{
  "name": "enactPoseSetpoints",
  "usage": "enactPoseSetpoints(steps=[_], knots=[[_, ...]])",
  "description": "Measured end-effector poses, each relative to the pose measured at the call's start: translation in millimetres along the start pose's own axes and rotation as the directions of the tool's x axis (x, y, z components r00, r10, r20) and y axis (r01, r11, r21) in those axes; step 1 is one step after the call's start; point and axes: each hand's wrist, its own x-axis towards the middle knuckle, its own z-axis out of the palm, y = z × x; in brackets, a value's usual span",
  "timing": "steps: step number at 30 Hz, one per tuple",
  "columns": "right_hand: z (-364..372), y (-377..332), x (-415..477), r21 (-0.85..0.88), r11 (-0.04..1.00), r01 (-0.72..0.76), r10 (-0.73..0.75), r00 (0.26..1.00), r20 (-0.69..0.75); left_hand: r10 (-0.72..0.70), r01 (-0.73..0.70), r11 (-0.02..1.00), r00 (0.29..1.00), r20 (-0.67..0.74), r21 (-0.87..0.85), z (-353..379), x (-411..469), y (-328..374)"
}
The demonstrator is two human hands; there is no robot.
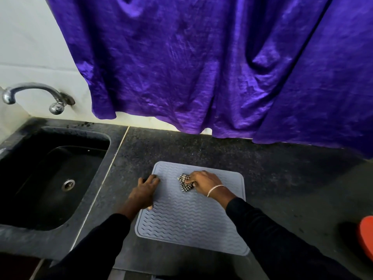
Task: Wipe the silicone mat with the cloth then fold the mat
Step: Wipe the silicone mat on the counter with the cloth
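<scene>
A grey silicone mat (pixel 187 221) with a wavy ribbed surface lies flat on the dark stone counter. My right hand (pixel 204 182) presses a small black-and-white checked cloth (pixel 185 183) onto the far part of the mat, fingers closed over the crumpled cloth. My left hand (pixel 144 191) rests on the mat's left edge near the far left corner, palm down with fingers spread, pinning it to the counter. A thin bracelet sits on my right wrist.
A black sink (pixel 50 184) with a metal drain is set into the counter at the left, with a chrome tap (pixel 36 96) on the wall above. A purple curtain (pixel 212 67) hangs down to the counter's back. A red object (pixel 366 237) lies at the right edge.
</scene>
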Motion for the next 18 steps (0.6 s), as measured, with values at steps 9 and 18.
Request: enactPoseSetpoints(steps=[9, 18], knots=[[-20, 15, -4, -0.02, 0.999, -0.047, 0.048, 0.999, 0.019, 0.002, -0.002, 1.0, 1.0, 0.004, 0.0, 1, 0, -1], [-15, -33, 27, 0.009, 1.0, 0.024, -0.024, 1.0, 0.016, 0.008, -0.008, 1.0, 1.0, -0.008, -0.022, 0, -1, -3]])
